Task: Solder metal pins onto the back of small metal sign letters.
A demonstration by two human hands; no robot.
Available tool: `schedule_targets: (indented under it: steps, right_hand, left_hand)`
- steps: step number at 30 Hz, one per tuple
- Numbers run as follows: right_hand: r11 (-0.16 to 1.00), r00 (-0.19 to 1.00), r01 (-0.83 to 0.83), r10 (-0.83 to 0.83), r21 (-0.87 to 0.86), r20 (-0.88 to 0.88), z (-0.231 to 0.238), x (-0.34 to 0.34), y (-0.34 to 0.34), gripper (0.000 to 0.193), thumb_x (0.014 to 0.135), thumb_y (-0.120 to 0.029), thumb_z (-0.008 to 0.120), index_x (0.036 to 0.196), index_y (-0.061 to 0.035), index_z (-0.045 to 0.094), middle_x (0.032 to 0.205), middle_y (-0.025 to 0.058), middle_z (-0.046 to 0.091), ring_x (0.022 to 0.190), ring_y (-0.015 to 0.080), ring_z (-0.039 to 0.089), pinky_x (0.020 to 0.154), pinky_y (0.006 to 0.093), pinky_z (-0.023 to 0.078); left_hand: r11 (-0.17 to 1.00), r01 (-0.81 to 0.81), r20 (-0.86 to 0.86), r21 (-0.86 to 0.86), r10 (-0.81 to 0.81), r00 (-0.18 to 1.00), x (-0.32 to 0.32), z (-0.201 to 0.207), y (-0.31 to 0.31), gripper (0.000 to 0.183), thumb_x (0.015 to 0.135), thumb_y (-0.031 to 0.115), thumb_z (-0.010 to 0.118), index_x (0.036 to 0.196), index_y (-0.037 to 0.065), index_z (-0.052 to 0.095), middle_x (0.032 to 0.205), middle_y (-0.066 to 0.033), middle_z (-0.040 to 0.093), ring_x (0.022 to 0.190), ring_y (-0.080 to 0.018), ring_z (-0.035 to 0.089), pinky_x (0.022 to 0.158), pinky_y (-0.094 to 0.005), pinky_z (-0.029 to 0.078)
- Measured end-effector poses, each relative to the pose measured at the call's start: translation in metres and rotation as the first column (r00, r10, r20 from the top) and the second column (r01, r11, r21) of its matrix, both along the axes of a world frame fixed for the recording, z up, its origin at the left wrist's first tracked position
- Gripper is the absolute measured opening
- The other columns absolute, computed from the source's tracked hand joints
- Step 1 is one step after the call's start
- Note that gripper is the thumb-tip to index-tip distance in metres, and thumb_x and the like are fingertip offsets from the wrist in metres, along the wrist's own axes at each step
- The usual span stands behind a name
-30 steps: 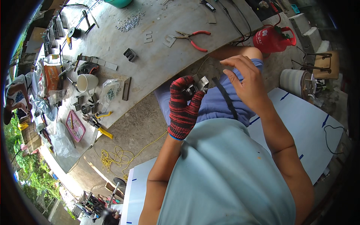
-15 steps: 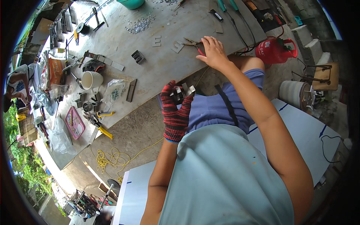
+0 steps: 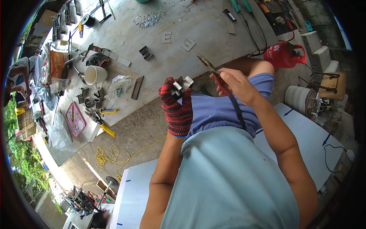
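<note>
Your gloved left hand (image 3: 177,108) pinches the bent sheet-metal piece (image 3: 186,82) by the table's (image 3: 167,61) near edge; your bare right hand (image 3: 239,86) wraps the red-handled long-nose pliers (image 3: 207,64). Piece likely light, stiff, sharp-edged: best held by flat walls

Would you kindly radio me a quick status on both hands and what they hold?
Left hand, gloved: holding metal piece. Right hand, bare: gripping red-handled pliers, apart from the piece. Nothing seen between the two.
</note>
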State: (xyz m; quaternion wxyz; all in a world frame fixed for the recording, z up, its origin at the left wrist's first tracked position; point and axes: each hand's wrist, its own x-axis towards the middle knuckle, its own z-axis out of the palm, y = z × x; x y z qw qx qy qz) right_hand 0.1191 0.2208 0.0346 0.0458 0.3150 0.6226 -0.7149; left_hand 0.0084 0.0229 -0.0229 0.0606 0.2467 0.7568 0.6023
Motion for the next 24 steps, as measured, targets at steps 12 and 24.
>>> schedule_targets:
  steps: [12,24]
  right_hand:
    - [0.990,0.993,-0.107,0.101,0.095,0.062,0.042,0.044,-0.066,0.035,0.108,-0.023,0.049,0.129,0.0038,0.056,0.106,0.0062,0.063,0.088,0.0118,0.058,0.081,0.0304,0.052]
    - [0.733,0.985,-0.171,0.108,0.659,0.136,0.040,0.039,-0.084,0.034,0.100,-0.022,0.060,0.121,0.0043,0.060,0.104,0.0223,0.061,0.090,0.0433,0.065,0.080,0.0502,0.053]
  left_hand:
    - [0.997,0.028,-0.141,0.068,-0.018,0.990,0.009,-0.012,0.009,0.059,0.086,-0.002,0.077,0.138,0.007,0.050,0.122,-0.0177,0.061,0.109,-0.0328,0.062,0.094,-0.0413,0.053]
    - [0.978,0.074,-0.218,-0.197,-0.117,0.969,0.009,0.007,0.007,0.058,0.082,-0.008,0.074,0.134,0.007,0.055,0.116,-0.0168,0.060,0.102,-0.0327,0.063,0.087,-0.0417,0.053]
